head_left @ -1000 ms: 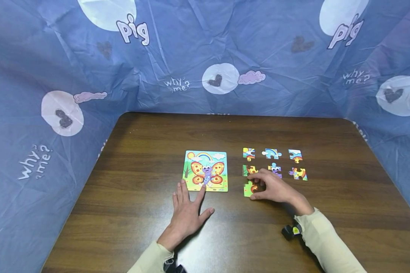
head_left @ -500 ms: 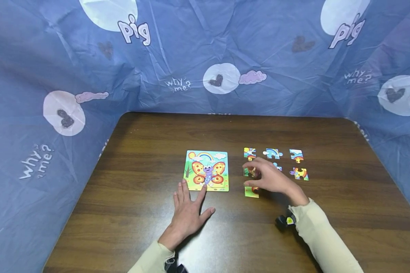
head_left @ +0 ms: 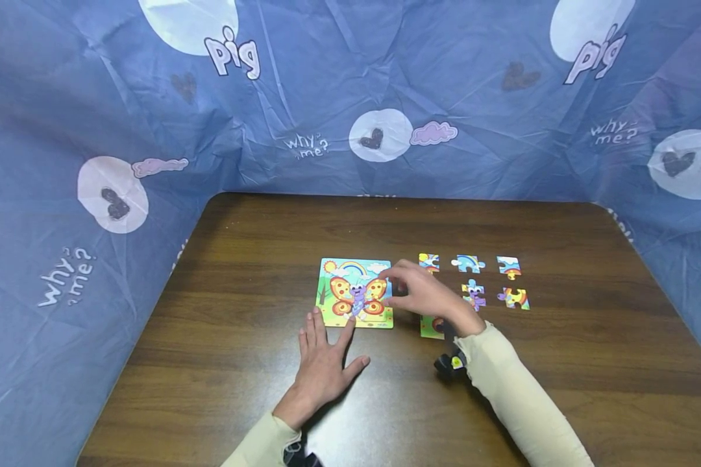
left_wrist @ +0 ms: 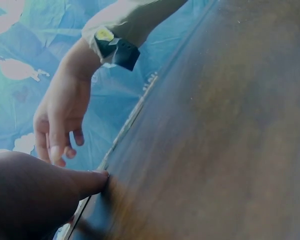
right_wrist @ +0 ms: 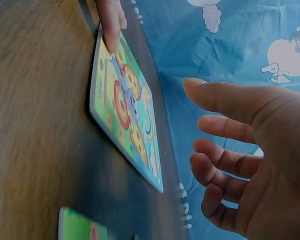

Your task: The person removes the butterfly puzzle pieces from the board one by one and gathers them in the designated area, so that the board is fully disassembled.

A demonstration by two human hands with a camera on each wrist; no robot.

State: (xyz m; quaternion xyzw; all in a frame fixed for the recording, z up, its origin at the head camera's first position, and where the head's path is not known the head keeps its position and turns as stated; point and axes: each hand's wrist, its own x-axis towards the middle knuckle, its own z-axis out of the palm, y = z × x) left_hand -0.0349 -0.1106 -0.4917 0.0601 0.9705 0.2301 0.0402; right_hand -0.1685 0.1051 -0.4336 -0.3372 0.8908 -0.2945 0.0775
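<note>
A square puzzle board [head_left: 355, 269] with a butterfly, rainbow and sun picture lies flat on the table. My left hand [head_left: 321, 370] rests palm down, fingers spread, its fingertips on the board's near edge. At the board's right side hovers my right hand [head_left: 426, 295], thumb and fingers apart and loosely bent. In the right wrist view nothing shows between the fingers of this right hand [right_wrist: 250, 145]. Loose jigsaw pieces lie to the right: a sun piece [head_left: 429, 262], a rainbow piece [head_left: 468, 263], a purple butterfly-body piece [head_left: 474, 296]. The right hand and wrist partly cover the left column.
A cloud piece [head_left: 509, 264] and an orange wing piece [head_left: 514, 298] lie farthest right. A green corner piece [head_left: 431, 327] sits near the right wrist. Behind the brown wooden table [head_left: 210, 324] hangs a blue printed cloth [head_left: 304, 84], which also runs along both sides.
My right hand has moved left, from over the left column of loose pieces to the board's right edge. The left hand has stayed on the near edge.
</note>
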